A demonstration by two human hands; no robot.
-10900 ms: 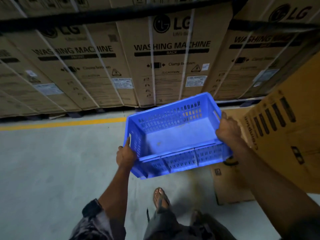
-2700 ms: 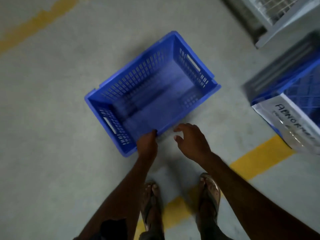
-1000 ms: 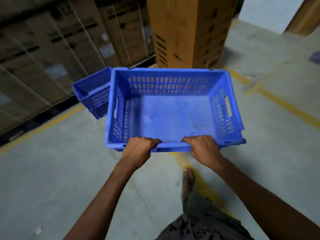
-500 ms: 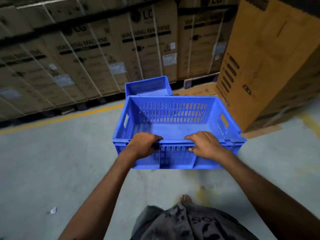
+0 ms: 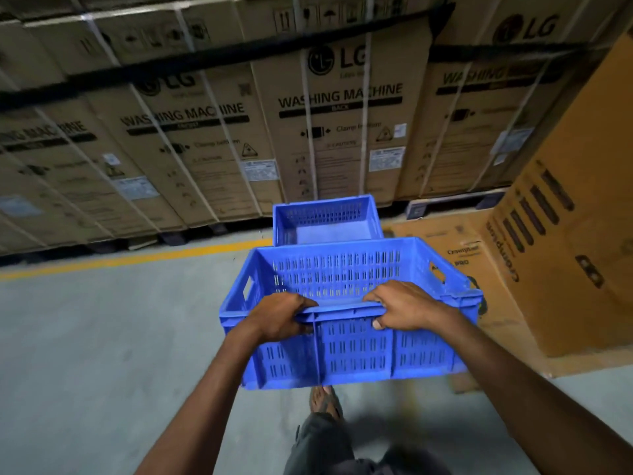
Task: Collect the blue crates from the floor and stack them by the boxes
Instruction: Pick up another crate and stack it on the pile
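I carry an empty blue perforated crate (image 5: 352,351) in the air at mid-frame. My left hand (image 5: 279,317) and my right hand (image 5: 402,306) both grip its near rim, fingers curled over the edge. Just beyond it another blue crate (image 5: 323,219) stands on the floor, in front of the row of washing machine boxes (image 5: 339,132); its lower part is hidden by the carried crate.
Strapped cardboard boxes on pallets line the back. A large orange-brown carton (image 5: 565,262) stands at the right, with flat cardboard (image 5: 442,231) on the floor beside it. A yellow floor line (image 5: 137,260) runs along the boxes. Grey concrete floor (image 5: 102,354) spreads left.
I have walked closer to the washing machine boxes with the crate in both hands; the crate on the floor and the boxes now appear larger and nearer.
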